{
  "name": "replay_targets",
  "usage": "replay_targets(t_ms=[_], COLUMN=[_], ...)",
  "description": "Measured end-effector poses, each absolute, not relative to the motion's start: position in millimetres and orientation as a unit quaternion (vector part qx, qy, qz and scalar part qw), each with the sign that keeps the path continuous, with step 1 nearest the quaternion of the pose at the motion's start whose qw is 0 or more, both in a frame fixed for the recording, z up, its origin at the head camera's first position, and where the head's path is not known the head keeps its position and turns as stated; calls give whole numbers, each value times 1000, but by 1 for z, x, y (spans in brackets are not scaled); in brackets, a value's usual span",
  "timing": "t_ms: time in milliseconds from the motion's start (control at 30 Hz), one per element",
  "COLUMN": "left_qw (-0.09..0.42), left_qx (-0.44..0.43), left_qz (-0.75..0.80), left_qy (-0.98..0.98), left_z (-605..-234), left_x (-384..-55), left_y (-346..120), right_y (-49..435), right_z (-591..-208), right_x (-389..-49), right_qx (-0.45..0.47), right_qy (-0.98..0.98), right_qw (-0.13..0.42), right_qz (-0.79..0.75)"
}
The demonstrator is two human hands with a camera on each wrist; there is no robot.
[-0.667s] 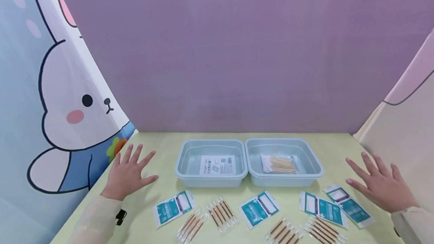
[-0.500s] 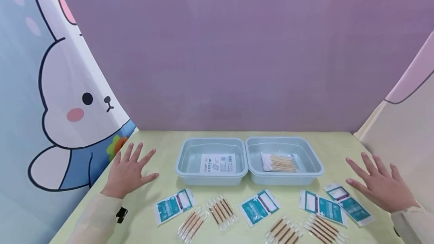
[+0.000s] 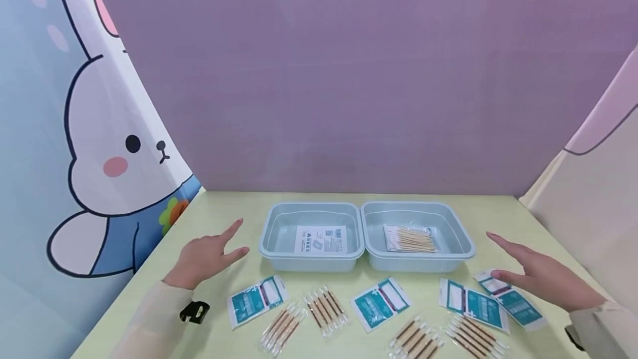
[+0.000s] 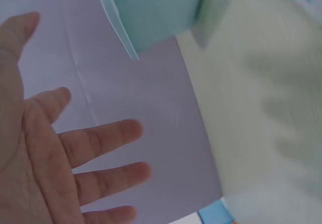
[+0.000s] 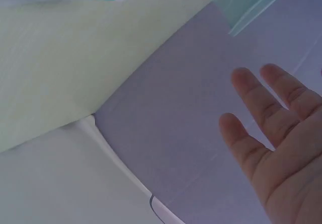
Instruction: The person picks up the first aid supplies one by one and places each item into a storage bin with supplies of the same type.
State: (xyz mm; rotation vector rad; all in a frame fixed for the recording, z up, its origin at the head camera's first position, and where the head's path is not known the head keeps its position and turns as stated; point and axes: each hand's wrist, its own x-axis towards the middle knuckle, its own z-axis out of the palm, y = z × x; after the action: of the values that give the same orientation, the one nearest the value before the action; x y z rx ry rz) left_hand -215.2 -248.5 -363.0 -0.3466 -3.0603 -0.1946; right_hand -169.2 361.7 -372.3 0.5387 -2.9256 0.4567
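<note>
My left hand (image 3: 204,259) hovers over the left part of the table, thumb and index finger extended toward the left bin (image 3: 311,263). In the left wrist view its fingers are spread and hold nothing. On the opposite side my right hand (image 3: 543,276) is above the table, overlapping a teal-and-white packet (image 3: 520,308) in the head view; its fingers are straight and bare. A white printed card (image 3: 320,240) lies in the left bin. Inside the right bin (image 3: 421,263) is a clear bag of cotton swabs (image 3: 411,240).
Along the front lie more teal packets, one at left (image 3: 257,301), one at centre (image 3: 381,303) and another at right (image 3: 473,304). Between them are several small bundles of cotton swabs (image 3: 325,310). A purple panel (image 3: 349,82) rises behind the bins, with a rabbit-printed cloth (image 3: 114,143) at left.
Both hands have turned from palms-down with spread fingers to edge-on, and moved slightly inward toward the bins. Bins, packets and swab bundles have stayed in place.
</note>
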Motion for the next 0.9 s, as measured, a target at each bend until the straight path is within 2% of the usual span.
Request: replay_targets(t_ms=[67,300,400,567,900], left_qw=[-8,-63,-97,-137,-161], left_qx=[-98,-77,-55,-37,25], left_qz=[-100,-273,-372,-462,-510], left_qy=[-990,-957,-922,-875,-844], left_z=[-364,-371,-376,-387,-391], left_x=[-217,-229,-235,-243,-247], left_y=[-246,-244,-245,-242,-228], right_y=[360,369,378,397,426], right_z=[-373,-379,-379,-381,-404], right_x=[-170,-172,-175,-177,-186], right_qx=[178,135,88,37,-5], right_qy=[-968,-957,-961,-957,-949], right_qw=[62,74,42,-41,-145], right_qz=[168,244,260,284,281])
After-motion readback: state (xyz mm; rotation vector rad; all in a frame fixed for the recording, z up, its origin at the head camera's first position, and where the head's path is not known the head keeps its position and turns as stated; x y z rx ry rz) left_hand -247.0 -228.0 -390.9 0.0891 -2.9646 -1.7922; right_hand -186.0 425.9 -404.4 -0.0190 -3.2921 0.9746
